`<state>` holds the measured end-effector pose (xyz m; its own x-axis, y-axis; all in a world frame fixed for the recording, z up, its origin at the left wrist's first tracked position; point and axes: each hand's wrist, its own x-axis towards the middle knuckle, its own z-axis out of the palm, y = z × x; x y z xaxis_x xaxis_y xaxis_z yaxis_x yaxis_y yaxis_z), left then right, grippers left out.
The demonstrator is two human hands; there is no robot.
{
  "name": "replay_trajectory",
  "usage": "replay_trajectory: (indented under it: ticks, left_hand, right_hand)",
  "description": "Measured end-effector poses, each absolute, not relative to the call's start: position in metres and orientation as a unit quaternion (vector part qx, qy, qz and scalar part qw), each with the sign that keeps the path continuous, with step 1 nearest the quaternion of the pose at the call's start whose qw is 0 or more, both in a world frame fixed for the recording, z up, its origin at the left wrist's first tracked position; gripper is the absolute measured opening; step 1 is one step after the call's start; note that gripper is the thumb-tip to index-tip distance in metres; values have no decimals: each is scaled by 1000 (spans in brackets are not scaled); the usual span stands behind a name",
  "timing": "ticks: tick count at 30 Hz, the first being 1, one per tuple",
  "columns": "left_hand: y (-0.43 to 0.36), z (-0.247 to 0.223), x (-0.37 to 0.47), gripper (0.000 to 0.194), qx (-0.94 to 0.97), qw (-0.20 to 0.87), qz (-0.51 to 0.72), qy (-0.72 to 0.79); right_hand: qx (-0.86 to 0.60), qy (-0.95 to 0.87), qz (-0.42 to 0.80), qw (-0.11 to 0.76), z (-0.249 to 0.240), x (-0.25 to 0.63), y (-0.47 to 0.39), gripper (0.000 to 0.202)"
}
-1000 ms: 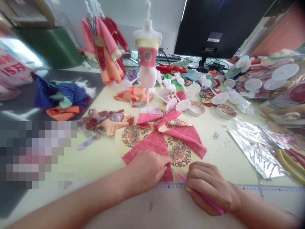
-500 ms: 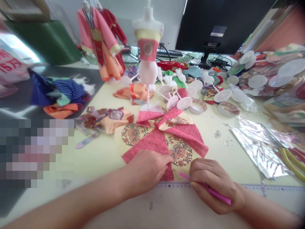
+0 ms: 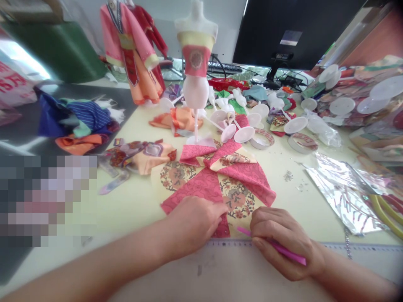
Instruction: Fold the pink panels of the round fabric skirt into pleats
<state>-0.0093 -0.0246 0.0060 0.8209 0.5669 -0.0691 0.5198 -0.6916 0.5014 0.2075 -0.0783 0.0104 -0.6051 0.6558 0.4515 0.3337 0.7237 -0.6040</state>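
A small skirt (image 3: 195, 191) in red panels and cream floral panels lies spread on the table, its upper part folded over. My left hand (image 3: 200, 220) rests on its lower red panel, fingers bent and pressed together; whatever is between the fingertips is hidden. Just right of the skirt's lower edge, my right hand (image 3: 281, 241) is closed around a slim pink pen-like stick (image 3: 291, 254). The stick's tip points left toward the red panel, where tiny dots show near the hem. A ruler strip (image 3: 333, 246) runs along under the hem and beneath my right hand.
Behind the skirt stands a white mannequin (image 3: 195, 94) in a red and cream top. Tiny clear bits (image 3: 288, 175) are scattered to the right, near a silvery sheet (image 3: 343, 197) and yellow-handled scissors (image 3: 382, 216). Tape rolls (image 3: 302, 143), doll clothes (image 3: 147, 157) and white stands (image 3: 244, 135) crowd the back.
The view has shifted very slightly. Both hands, the pink stick and the skirt keep nearly the same places.
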Motion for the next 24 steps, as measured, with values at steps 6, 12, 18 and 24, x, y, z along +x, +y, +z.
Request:
replay_trajectory:
  ticks: [6,12,18,24]
  left_hand:
    - [-24,5,-10,20,921,251,44,296]
    - [-24,9,-10,24,925,237,19,297]
    - [-16,23,-18,24,918,263,-20,296]
    - [2,40,-37,25,898,282,29,336]
  right_hand:
    - [-292,-851,256,354,14,209,-78,14]
    - [-285,-851,254,360,17,213,-80,15]
    - [-277,-860,245,353,19,215,-81,15]
    - [-284,-861,230,354,21,217,-83,14]
